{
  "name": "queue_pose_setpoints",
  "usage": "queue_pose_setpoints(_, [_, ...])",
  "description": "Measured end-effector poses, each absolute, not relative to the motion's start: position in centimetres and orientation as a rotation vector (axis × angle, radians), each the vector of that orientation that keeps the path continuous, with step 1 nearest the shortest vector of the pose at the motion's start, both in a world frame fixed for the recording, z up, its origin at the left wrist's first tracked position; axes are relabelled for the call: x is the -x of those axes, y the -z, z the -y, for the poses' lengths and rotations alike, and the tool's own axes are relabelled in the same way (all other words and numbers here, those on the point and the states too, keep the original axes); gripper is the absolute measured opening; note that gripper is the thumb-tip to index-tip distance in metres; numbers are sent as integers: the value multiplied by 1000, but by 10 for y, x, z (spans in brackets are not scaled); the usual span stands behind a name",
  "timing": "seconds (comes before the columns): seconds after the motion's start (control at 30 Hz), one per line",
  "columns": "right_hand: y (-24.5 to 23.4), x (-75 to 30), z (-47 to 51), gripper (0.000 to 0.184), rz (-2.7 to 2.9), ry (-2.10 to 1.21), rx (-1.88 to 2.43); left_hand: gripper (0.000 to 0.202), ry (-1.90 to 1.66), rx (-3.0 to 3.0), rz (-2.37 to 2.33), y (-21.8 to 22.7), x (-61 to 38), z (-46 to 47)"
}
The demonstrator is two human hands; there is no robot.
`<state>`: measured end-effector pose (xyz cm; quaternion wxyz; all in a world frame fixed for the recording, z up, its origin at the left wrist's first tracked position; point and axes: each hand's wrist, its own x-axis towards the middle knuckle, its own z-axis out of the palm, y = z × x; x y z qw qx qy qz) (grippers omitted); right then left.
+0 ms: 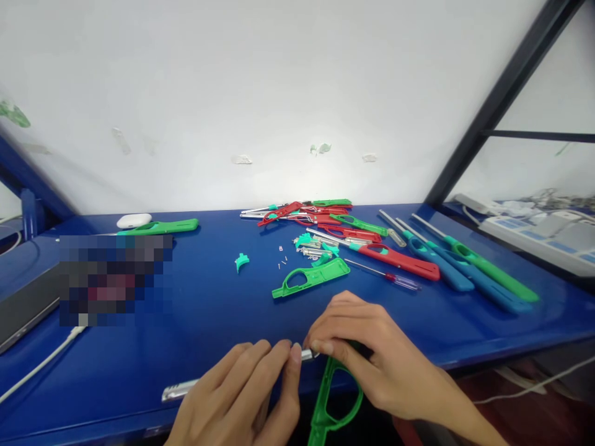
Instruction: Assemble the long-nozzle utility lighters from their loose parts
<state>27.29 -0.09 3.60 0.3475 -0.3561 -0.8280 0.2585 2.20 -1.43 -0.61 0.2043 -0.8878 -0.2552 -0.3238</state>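
My left hand [246,396] pinches a thin silver metal tube [179,390] that runs left along the blue table's front edge. My right hand [372,353] is closed on a green plastic lighter handle shell [332,402], which hangs down past the table edge. The tube's end [309,354] meets the shell between both hands' fingertips. A second green handle half [311,277] lies open on the table just beyond my hands. Tiny metal parts [282,257] and a teal trigger piece [241,261] lie behind it.
A pile of red, green and blue long-nosed lighters [418,251] and a small screwdriver [390,277] lie at back right. A white earbud case [134,220] and a green lighter [162,227] sit at back left. A white cable [41,365] and a dark device [23,310] lie at left.
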Motion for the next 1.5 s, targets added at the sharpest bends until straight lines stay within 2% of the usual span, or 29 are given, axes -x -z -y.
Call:
queue_pose_setpoints(0.2, [-36,-272,-1,18,2089,-714,1056,41,855,2375,673,-13,-30,5])
queue_pose_setpoints(0.47, [-37,-273,1,21,2056,-750,1078,40,897,2426,823,1,-29,-1])
queue_pose_setpoints(0.57, [-36,-273,1,14,2068,-716,1120,33,954,2410,816,4,-28,-4])
queue_pose_setpoints(0.7, [-32,-273,-2,22,2053,-617,1098,26,987,2401,821,3,-31,-6])
queue_pose_setpoints(0.9, [-28,-274,-7,14,2044,-455,886,23,1018,2405,808,1,-35,-6])
queue_pose_setpoints(1.1, [-28,-273,-7,10,2061,-352,898,21,1040,2399,815,-1,-37,-6])
queue_pose_setpoints(1.5, [-35,-271,0,14,2185,-477,996,22,1052,2431,805,1,-37,-5])
